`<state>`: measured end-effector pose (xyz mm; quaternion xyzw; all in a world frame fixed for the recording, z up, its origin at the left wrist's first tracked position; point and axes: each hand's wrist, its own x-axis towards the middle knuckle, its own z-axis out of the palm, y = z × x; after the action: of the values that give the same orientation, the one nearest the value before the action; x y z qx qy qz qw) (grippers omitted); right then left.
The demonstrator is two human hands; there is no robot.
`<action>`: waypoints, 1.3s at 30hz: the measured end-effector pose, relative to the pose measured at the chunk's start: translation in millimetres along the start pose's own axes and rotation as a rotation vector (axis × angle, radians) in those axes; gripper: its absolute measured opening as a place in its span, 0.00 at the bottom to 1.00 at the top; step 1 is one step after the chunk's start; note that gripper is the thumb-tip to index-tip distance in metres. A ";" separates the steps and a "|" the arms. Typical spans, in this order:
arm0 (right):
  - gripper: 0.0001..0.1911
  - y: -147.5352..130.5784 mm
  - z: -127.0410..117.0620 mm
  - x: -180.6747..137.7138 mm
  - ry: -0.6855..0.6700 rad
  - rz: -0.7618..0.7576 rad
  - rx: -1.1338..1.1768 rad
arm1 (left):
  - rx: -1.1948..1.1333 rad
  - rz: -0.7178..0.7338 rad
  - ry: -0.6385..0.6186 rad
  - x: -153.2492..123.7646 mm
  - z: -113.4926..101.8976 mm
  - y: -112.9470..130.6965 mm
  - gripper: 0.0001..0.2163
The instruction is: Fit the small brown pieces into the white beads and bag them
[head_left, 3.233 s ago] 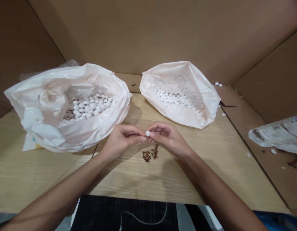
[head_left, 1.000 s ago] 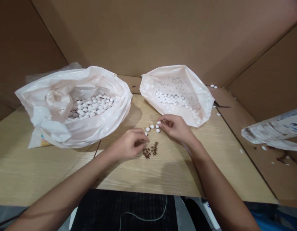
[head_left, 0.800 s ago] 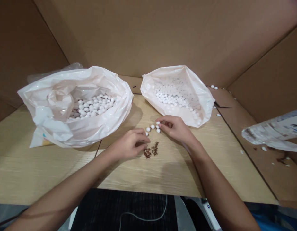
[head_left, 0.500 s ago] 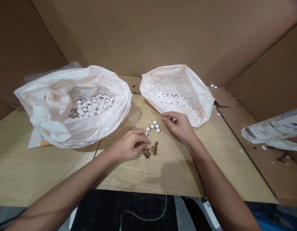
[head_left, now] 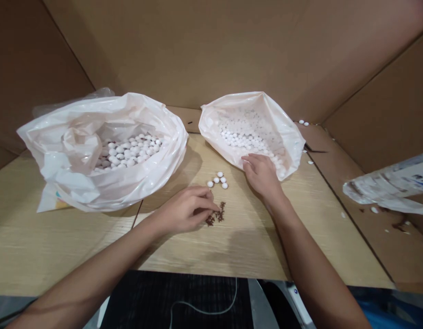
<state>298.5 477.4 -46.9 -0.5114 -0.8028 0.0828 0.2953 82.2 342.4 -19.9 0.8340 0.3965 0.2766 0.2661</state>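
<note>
My left hand (head_left: 189, 209) is low over the table, its index finger and thumb coming together at a small pile of tiny brown pieces (head_left: 218, 215). What lies between those fingertips is too small to make out. Just beyond it, several white oval beads (head_left: 216, 180) with dark ends lie loose on the wood. My right hand (head_left: 262, 176) is at the near rim of the right white plastic bag (head_left: 293, 137), fingers loosely stretched over the edge and nothing visible in them. More white beads (head_left: 245, 140) fill the bottom of that bag.
A larger white plastic bag (head_left: 139, 109) with many similar beads (head_left: 129, 151) stands open at the left. Cardboard walls (head_left: 214, 50) enclose the table (head_left: 184, 256). At the right lie a clear plastic-wrapped bundle (head_left: 386, 180) and stray white beads (head_left: 303, 122).
My right hand has moved from beside the loose beads up and right to the bag's rim, its fingers loosening. My left hand has shifted slightly right onto the brown pile.
</note>
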 end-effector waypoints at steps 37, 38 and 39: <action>0.21 -10.0 -4.8 1.5 -0.154 -0.061 0.100 | -0.768 -0.475 0.242 5.2 -2.1 6.2 0.07; 0.21 -10.1 -5.0 1.6 -0.171 -0.062 0.104 | -0.760 -0.469 0.236 5.3 -2.6 6.3 0.06; 0.21 -10.2 -5.4 1.9 -0.189 -0.064 0.109 | -0.761 -0.459 0.226 5.3 -3.0 6.6 0.05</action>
<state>293.0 473.4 -37.4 -0.4586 -0.8372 0.1648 0.2484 86.3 343.8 -12.1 0.5322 0.4677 0.4258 0.5628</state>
